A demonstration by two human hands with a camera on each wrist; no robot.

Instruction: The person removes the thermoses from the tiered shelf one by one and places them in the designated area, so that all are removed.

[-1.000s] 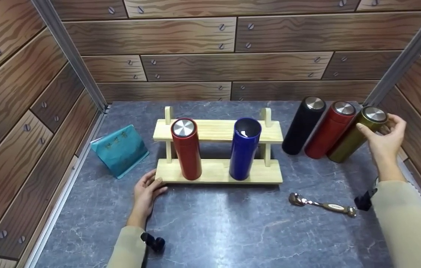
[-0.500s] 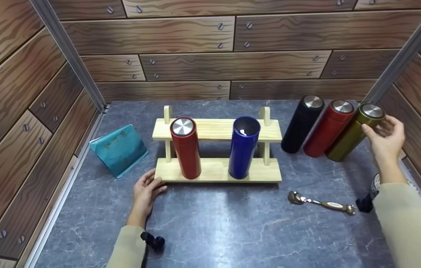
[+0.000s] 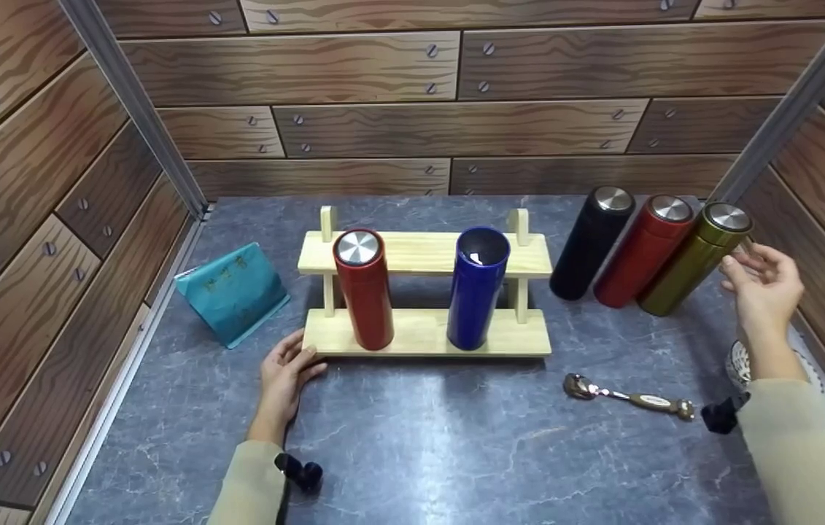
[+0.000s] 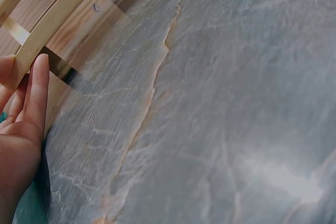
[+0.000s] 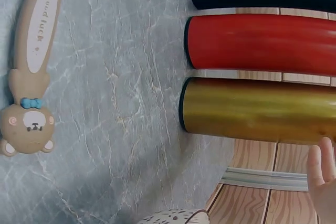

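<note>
My left hand [image 3: 284,375] holds the front left corner of a two-tier wooden rack [image 3: 419,335], thumb above the lower board and fingers below it. On that board stand a red thermos [image 3: 368,299] with a steel lid and a blue thermos [image 3: 476,306] with a dark, shiny top. My right hand [image 3: 766,292], fingers loosely bent, is beside a gold-green thermos [image 3: 696,255]; in the right wrist view a small gap seems to part the fingertips from the thermos [image 5: 257,108]. Another red thermos [image 3: 642,255] and a black thermos [image 3: 591,244] stand to its left.
A teal pouch [image 3: 237,295] stands left of the rack. A spoon [image 3: 631,397] with a bear-headed handle [image 5: 31,77] lies at the front right. Behind my right wrist is a white patterned object [image 3: 737,364], mostly hidden. Wood-patterned walls enclose the grey marbled table [image 3: 441,445].
My right hand has let go of the gold-green thermos's upper end and drawn slightly right and toward me. My left hand stays at the rack's corner.
</note>
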